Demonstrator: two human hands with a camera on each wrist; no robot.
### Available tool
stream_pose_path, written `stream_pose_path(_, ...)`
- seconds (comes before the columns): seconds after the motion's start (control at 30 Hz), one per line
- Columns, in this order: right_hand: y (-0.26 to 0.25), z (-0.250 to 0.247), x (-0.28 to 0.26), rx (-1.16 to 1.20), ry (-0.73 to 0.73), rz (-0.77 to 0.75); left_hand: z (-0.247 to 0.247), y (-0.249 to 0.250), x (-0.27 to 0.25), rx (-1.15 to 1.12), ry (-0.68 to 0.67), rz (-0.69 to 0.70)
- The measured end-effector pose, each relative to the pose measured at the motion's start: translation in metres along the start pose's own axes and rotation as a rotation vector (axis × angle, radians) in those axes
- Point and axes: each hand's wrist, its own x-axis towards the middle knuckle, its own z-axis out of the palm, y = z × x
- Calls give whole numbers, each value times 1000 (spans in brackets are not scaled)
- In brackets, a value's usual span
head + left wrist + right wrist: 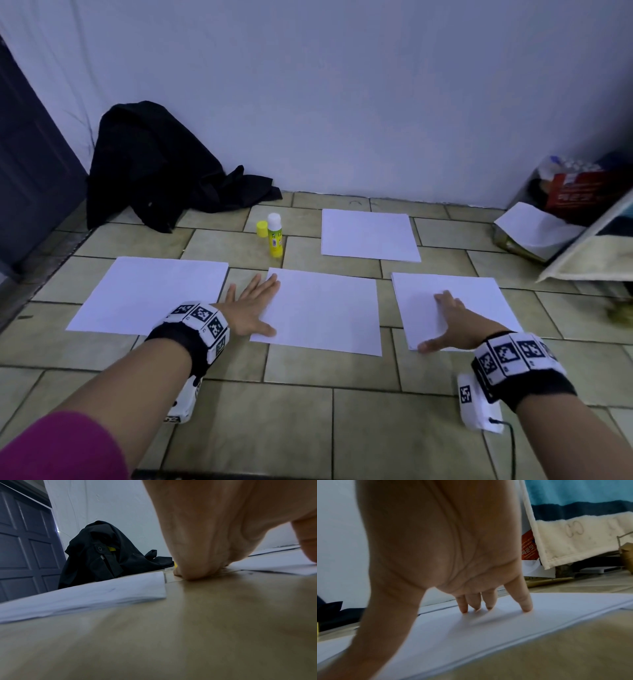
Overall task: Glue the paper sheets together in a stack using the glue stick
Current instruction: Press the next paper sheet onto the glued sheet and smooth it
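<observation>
Several white paper sheets lie on the tiled floor: a left sheet (pixel 147 296), a middle sheet (pixel 322 310), a right sheet (pixel 455 308) and a far sheet (pixel 368 234). An uncapped yellow glue stick (pixel 275 240) stands behind the middle sheet, its yellow cap (pixel 262 229) beside it. My left hand (pixel 251 306) lies flat with straight fingers on the left edge of the middle sheet (pixel 281 566). My right hand (pixel 445 325) presses its fingertips (pixel 526 608) on the right sheet (pixel 453 635), thumb spread toward its near corner.
A black garment (pixel 161 168) is heaped against the wall at back left, next to a dark door (pixel 30 164). At the right stand a red box (pixel 582 192), a loose paper (pixel 534 226) and a hanging towel (pixel 583 536).
</observation>
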Motion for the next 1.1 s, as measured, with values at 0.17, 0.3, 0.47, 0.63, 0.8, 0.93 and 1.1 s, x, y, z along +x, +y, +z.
stream_pose_path(0.17,2,1,3,22,52,31,1,2,-1,-10,1,-1)
stream_pose_path(0.3,1,2,3,0,76,43,1,2,-2,-36,11,6)
stream_pose_path(0.47,2,-3,1,-28,94,26,1,1,-1,-31,11,10)
stream_pose_path(0.63,7,-12,1,65,318,84,-2,4,-4,7,0,11)
stream_pose_path(0.8,3,-34,-13,183,671,107,-7,12,-9,75,21,-7)
stream_pose_path(0.93,-48,-34,-29,217,582,-24,-7,20,-9,90,79,-22)
stream_pose_path(1.1,-120,6,-32,207,327,-208,-3,26,-4,88,83,-24)
